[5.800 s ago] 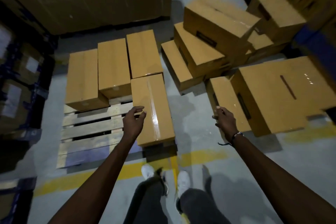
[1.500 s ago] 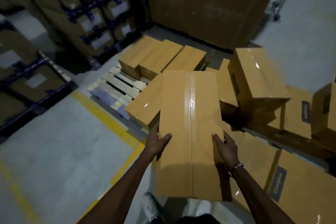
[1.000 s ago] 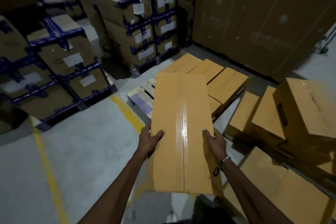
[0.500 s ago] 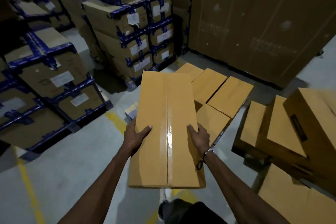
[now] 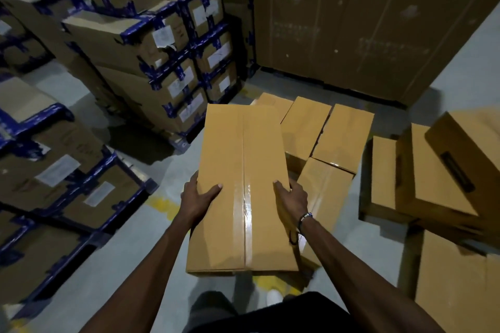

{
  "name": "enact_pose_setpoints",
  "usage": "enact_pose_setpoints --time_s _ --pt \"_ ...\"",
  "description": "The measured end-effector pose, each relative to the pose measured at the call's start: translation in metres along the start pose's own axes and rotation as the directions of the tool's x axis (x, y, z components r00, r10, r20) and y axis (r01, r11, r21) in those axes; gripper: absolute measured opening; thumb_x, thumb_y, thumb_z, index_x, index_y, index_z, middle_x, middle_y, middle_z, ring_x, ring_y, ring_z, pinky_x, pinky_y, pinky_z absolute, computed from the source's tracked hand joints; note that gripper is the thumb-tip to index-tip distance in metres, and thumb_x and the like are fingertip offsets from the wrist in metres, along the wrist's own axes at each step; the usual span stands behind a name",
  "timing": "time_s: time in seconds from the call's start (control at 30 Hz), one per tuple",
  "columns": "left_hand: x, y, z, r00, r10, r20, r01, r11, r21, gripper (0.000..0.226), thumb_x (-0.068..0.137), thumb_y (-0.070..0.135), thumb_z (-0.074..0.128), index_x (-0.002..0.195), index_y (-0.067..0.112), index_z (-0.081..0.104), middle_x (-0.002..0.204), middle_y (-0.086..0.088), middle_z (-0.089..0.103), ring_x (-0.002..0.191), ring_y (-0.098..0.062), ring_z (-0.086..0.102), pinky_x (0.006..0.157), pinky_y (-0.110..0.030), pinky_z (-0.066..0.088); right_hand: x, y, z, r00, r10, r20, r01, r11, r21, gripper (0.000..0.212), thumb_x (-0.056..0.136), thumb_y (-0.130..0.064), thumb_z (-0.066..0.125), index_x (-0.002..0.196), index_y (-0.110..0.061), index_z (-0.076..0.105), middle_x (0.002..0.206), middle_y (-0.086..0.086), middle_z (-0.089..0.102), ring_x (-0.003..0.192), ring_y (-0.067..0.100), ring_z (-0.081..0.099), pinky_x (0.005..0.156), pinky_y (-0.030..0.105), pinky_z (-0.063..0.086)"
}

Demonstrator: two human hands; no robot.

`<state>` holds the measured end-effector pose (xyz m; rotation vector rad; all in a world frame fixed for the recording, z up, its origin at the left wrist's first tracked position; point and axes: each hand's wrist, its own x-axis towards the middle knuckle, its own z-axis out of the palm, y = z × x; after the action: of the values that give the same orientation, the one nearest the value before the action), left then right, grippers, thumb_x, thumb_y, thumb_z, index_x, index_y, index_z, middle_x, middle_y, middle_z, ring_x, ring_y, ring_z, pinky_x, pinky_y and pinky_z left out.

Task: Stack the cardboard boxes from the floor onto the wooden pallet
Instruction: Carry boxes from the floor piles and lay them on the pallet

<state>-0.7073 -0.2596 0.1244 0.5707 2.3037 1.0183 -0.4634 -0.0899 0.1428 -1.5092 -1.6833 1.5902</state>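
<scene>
I hold a long taped cardboard box (image 5: 243, 186) level in front of me, its top facing up. My left hand (image 5: 198, 199) grips its left side and my right hand (image 5: 292, 199) grips its right side, thumbs on top. Beyond and to the right of it lie several tan boxes in a row (image 5: 343, 135), with one more (image 5: 323, 197) in front of them. The held box hides the wooden pallet beneath them. More loose boxes (image 5: 433, 178) are piled on the floor at the right.
Stacks of blue-taped cartons (image 5: 173, 62) fill the left and back left. A tall cardboard wall (image 5: 365, 21) stands at the back. A yellow floor line (image 5: 162, 203) runs under the held box. My shoes (image 5: 273, 297) show below it.
I have carried the box from the floor pile round to the left toward the rows of boxes. Over the last half second the view drew closer, with both hands keeping their grip.
</scene>
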Motion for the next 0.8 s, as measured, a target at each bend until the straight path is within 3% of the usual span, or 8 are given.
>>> enact_pose_setpoints --time_s 0.1,0.2,0.37,0.53,0.63,0.73,0.8 --pt "0.026 0.018 -0.016 0.998 0.028 0.058 -0.030 0.999 0.032 0.103 0.066 0.088 0.072 0.151 0.040 0.040 0.136 0.001 0.059 0.122 -0.027 0.059 0.104 -0.058 0.051 0.019 -0.003 0.027 0.999 0.020 -0.031 -0.021 1.000 -0.014 0.042 0.100 -0.040 0.063 0.134 -0.016 0.065 0.125 0.001 0.070 0.113 0.025 0.064 0.096 0.035 0.051" --pt "0.058 0.028 -0.026 0.988 0.065 0.142 -0.070 0.997 0.031 0.086 0.081 0.063 0.080 0.152 0.031 0.043 0.135 -0.001 0.057 0.115 -0.023 0.058 0.100 -0.046 0.051 0.035 -0.003 0.055 0.995 0.068 -0.070 -0.068 0.998 -0.006 0.039 0.099 -0.042 0.064 0.131 -0.018 0.066 0.121 0.000 0.072 0.109 0.023 0.066 0.092 0.036 0.053" --pt "0.130 0.024 -0.033 0.953 0.142 0.269 -0.158 0.987 0.038 0.070 0.091 0.036 0.080 0.152 0.022 0.047 0.118 0.001 0.056 0.106 -0.020 0.055 0.094 -0.036 0.047 0.056 -0.006 0.103 0.973 0.166 -0.158 -0.153 0.984 0.089 0.034 0.099 -0.037 0.065 0.128 -0.020 0.067 0.112 -0.007 0.070 0.096 0.007 0.063 0.068 0.018 0.044" --pt "0.210 -0.010 -0.026 0.906 0.142 0.398 -0.187 0.979 0.076 0.079 0.080 0.067 0.078 0.147 0.039 0.048 0.131 0.006 0.064 0.115 -0.019 0.064 0.096 -0.047 0.056 0.084 0.005 0.141 0.941 0.272 -0.202 -0.259 0.962 0.088 0.038 0.098 -0.035 0.068 0.131 -0.016 0.067 0.119 -0.002 0.071 0.104 0.014 0.063 0.071 0.012 0.041" --pt "0.257 -0.043 -0.002 0.872 0.145 0.468 -0.213 0.973 0.095 0.076 0.080 0.070 0.077 0.146 0.045 0.047 0.131 0.013 0.065 0.118 -0.015 0.064 0.098 -0.052 0.057 0.102 0.030 0.159 0.920 0.318 -0.227 -0.304 0.948 0.095 0.037 0.098 -0.033 0.068 0.131 -0.015 0.068 0.117 -0.005 0.070 0.111 0.016 0.063 0.076 0.013 0.043" --pt "0.293 -0.072 0.031 0.844 0.135 0.520 -0.219 0.970 0.104 0.087 0.074 0.081 0.073 0.149 0.049 0.042 0.136 0.009 0.062 0.121 -0.020 0.062 0.099 -0.057 0.056 0.124 0.062 0.170 0.894 0.356 -0.271 -0.349 0.934 0.075 0.047 0.097 -0.039 0.069 0.136 -0.013 0.064 0.132 0.001 0.065 0.114 0.018 0.058 0.089 0.025 0.044" --pt "0.309 -0.087 0.054 0.826 0.124 0.550 -0.222 0.968 0.115 0.090 0.074 0.082 0.072 0.150 0.048 0.040 0.137 0.008 0.061 0.121 -0.019 0.061 0.099 -0.056 0.056 0.139 0.084 0.172 0.884 0.379 -0.274 -0.378 0.924 0.058 0.047 0.098 -0.036 0.069 0.137 -0.009 0.063 0.128 0.006 0.064 0.111 0.024 0.057 0.091 0.031 0.043"
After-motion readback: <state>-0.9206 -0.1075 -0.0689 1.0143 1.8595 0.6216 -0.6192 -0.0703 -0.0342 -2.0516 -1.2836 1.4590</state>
